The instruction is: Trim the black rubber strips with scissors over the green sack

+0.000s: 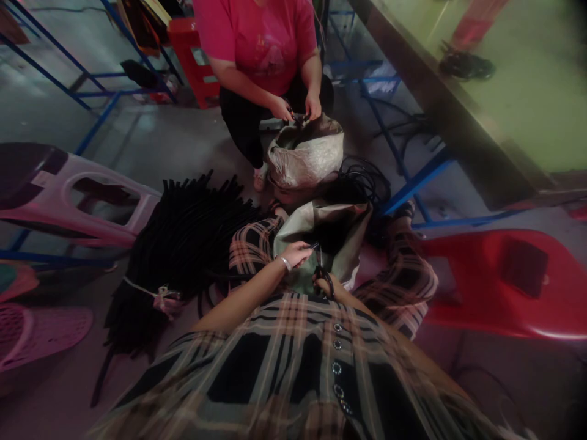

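I sit in plaid clothes with a pale sack (pixel 334 235) open between my knees. My left hand (pixel 297 253), a bracelet on its wrist, is closed in a pinch on a thin black piece (pixel 314 246) at the sack's mouth. My right hand (pixel 326 285) is closed around black-handled scissors (pixel 323 275), their blades pointing up toward the pinched piece. A big bundle of black tubing strips (pixel 183 244), tied with a pale band, lies on the floor to my left.
A person in a pink shirt (pixel 261 43) squats opposite, both hands at another pale sack (pixel 307 153). Black coiled cable (pixel 362 180) lies behind my sack. A red stool (pixel 504 281) lies right, a pink stool (pixel 82 195) left, blue frames and a green table (pixel 527 91) beyond.
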The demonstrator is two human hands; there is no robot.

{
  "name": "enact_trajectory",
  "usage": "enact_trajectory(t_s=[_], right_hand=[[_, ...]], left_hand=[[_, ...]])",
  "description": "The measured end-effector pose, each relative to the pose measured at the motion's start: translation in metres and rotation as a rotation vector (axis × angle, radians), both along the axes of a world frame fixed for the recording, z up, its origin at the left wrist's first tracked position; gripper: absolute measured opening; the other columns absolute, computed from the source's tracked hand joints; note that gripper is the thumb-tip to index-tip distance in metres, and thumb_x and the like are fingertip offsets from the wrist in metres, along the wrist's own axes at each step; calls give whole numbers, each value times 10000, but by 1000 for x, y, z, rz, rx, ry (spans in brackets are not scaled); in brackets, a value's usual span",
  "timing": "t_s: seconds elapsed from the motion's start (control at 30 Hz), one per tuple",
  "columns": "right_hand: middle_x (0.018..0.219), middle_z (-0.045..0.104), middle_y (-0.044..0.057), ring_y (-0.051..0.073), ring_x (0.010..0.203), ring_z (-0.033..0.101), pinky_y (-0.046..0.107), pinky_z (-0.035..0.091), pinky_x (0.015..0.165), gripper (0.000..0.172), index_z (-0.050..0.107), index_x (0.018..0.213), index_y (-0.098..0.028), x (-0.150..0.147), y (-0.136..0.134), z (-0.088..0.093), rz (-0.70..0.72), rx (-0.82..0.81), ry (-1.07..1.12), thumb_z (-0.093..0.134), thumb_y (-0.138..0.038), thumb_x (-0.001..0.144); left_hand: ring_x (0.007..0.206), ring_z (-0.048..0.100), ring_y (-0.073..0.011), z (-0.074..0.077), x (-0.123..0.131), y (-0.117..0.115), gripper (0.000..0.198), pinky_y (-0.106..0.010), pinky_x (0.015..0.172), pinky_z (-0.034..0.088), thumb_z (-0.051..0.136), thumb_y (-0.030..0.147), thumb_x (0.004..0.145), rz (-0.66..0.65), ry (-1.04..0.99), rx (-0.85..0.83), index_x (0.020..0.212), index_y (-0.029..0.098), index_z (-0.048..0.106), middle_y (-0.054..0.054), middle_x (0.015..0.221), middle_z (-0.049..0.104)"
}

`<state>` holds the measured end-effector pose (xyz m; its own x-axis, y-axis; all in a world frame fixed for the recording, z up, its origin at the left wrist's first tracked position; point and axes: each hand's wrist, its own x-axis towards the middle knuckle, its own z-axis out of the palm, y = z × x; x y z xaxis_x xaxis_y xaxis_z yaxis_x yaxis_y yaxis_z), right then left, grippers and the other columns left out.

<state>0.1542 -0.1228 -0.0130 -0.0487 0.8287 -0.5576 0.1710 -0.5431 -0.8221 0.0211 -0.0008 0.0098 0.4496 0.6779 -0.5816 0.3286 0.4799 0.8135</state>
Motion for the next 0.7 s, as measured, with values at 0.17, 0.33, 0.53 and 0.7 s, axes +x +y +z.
enact_trajectory(t_s=[0.17, 0.33, 0.53, 0.7], right_hand=[[680, 598, 8, 144, 663, 545, 223, 393, 583, 198, 544, 916, -161, 4, 3, 4, 76, 37, -36, 489, -207, 731], [708, 607, 16, 145, 667, 537, 230, 390, 600, 206, 553, 913, -163, 7, 7, 9, 147, 95, -121, 493, -198, 719], [692, 595, 25, 133, 651, 535, 222, 390, 605, 103, 547, 781, -155, 7, 7, 14, 172, 149, -216, 458, -180, 736], [609, 564, 26, 130, 584, 512, 228, 383, 567, 112, 510, 677, -167, 8, 2, 3, 141, 220, -289, 453, -217, 759]], left_hand=[[345, 366, -29, 3, 2, -5, 232, -160, 356, 229, 666, 291, 731, 5, -1, -8, 891, 151, 575, 74, 490, 476], [352, 367, -23, 9, 3, -9, 233, -157, 360, 225, 692, 307, 706, 5, 33, 22, 834, 143, 586, 69, 483, 482], [356, 360, -32, 16, 5, -13, 130, -164, 364, 250, 653, 235, 712, -20, 28, 72, 726, 141, 563, 70, 458, 460], [376, 370, -39, 11, 6, -12, 169, -175, 389, 263, 656, 270, 698, -45, 59, 87, 776, 131, 601, 63, 487, 472]])
